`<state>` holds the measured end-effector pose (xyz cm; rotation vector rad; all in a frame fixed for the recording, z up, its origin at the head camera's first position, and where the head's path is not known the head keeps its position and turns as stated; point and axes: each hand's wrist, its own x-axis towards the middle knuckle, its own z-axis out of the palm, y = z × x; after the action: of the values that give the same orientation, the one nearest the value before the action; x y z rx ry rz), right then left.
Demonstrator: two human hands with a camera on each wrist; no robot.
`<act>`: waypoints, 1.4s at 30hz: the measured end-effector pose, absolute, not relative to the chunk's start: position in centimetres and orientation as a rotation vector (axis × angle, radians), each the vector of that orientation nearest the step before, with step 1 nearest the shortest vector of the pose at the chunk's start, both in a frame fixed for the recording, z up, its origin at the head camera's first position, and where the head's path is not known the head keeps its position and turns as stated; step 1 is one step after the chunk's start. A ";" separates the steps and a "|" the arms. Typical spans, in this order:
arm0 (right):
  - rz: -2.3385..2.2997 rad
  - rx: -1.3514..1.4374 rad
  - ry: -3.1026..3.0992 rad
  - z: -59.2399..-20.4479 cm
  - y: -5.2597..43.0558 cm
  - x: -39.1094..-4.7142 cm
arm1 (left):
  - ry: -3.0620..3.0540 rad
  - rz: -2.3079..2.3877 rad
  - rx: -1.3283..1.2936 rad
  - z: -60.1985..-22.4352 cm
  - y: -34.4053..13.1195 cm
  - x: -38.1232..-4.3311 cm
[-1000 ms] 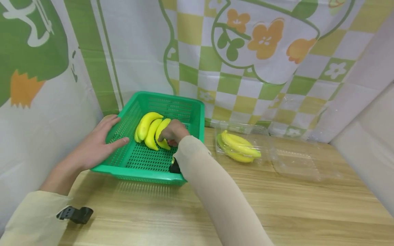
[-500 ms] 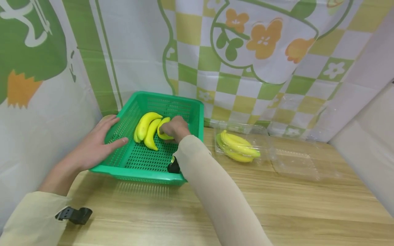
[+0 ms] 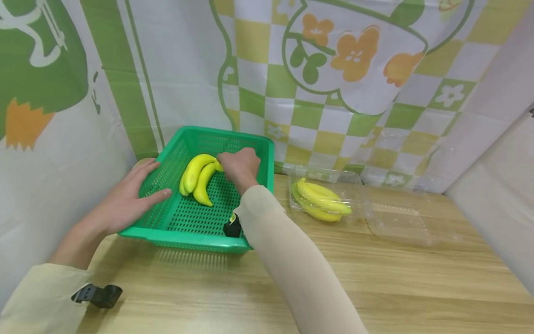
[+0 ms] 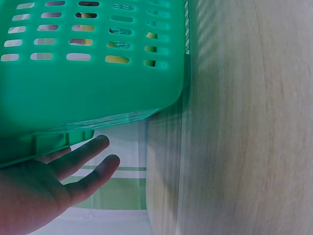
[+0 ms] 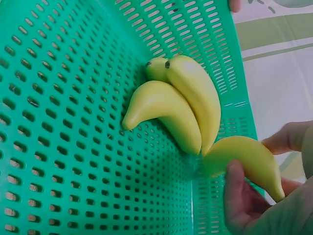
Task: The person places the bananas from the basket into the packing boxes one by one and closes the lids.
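In the right wrist view my right hand pinches a yellow banana between thumb and fingers, up inside the green plastic basket. From the head, the right hand covers most of this banana. Beside it a few more bananas lie together in the basket; the closest one curves towards the middle of the floor. My left hand rests at the basket's left rim, its thumb over the edge. In the left wrist view its fingers reach out fairly straight below the rim.
Right of the basket, a clear plastic clamshell box stands with its lid folded out, holding bananas. All stands on a wooden table. A patterned curtain closes off the back, and pale walls rise at both sides.
My right hand has drawn a banana from the right of the group and moved it up towards the back of the basket. My left hand has stayed at the rim.
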<state>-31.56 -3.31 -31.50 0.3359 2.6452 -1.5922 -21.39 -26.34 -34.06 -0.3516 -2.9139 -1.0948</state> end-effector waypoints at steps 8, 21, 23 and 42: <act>-1.752 0.292 2.737 -31.1 -3.3 -31.7 | -2.906 -1.114 -0.357 -34.1 -26.3 -21.4; -2.141 0.120 2.558 -30.8 -3.6 -31.8 | -2.907 -1.124 -0.358 -34.2 -26.2 -21.5; -2.187 0.103 2.527 -30.7 -3.6 -31.8 | -2.904 -1.133 -0.361 -34.2 -26.3 -21.5; -2.269 0.054 2.570 -30.7 -3.5 -32.0 | -2.922 -1.101 -0.348 -34.1 -26.3 -21.4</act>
<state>-31.98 -3.47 -30.67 0.0537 2.5698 -2.2692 -21.41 -26.29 -34.09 -0.3482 -2.9217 -1.1012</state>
